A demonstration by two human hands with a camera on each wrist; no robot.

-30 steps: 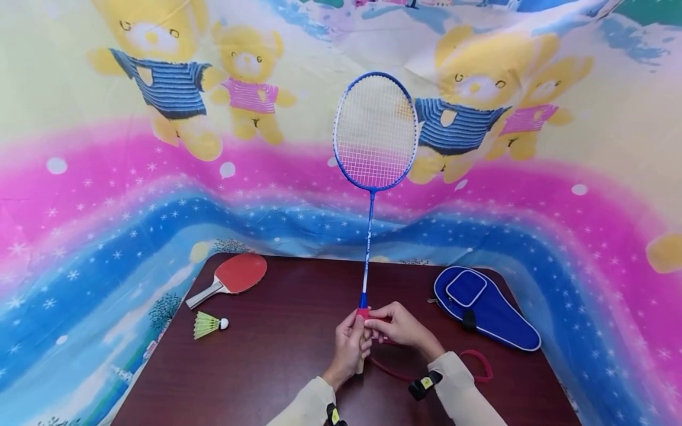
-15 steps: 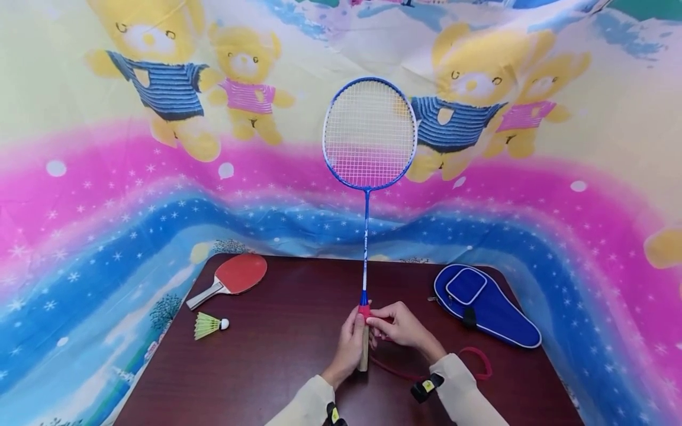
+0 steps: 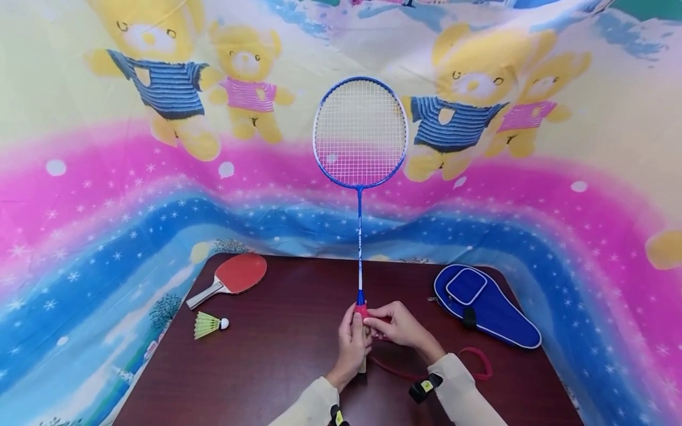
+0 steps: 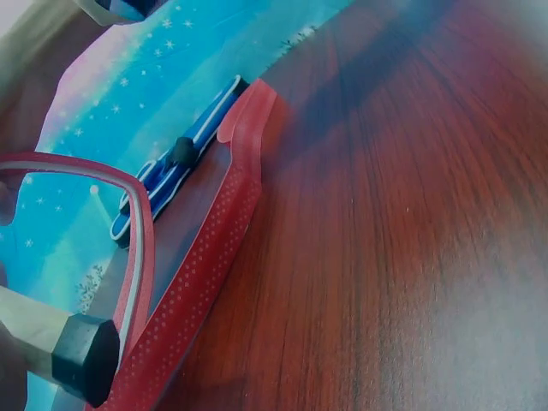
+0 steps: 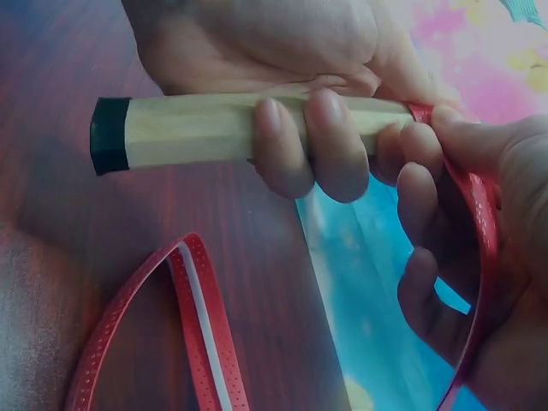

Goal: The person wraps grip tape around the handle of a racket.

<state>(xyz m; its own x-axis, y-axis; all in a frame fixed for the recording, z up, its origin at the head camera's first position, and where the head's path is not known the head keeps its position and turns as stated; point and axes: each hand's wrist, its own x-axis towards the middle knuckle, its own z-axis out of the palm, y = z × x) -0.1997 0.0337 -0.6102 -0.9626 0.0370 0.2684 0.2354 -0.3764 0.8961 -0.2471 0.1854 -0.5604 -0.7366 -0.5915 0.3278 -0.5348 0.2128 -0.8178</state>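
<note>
A blue-and-white badminton racket (image 3: 359,236) stands upright over the table, its strings facing me. My left hand (image 3: 351,343) grips its bare wooden handle (image 5: 188,128), fingers curled around it, as the right wrist view shows. The handle's black end cap (image 4: 86,355) sticks out past that hand. Red perforated grip tape (image 5: 484,223) wraps the top of the handle, just below the blue cone. Thumb and fingers of my right hand (image 3: 399,325) pinch the tape there. From that hand the loose tape trails down in a loop, showing a pale strip along its inner side.
On the dark wooden table (image 3: 266,378), a red table tennis bat (image 3: 241,274) and a yellow shuttlecock (image 3: 210,325) lie at the left. A blue bat case (image 3: 495,316) lies at the right. Behind the table hangs a bear-printed cloth (image 3: 298,177).
The racket has turned about its shaft, so its head now shows wider and more face-on. Its head has shifted left. Both hands stay at the top of the handle.
</note>
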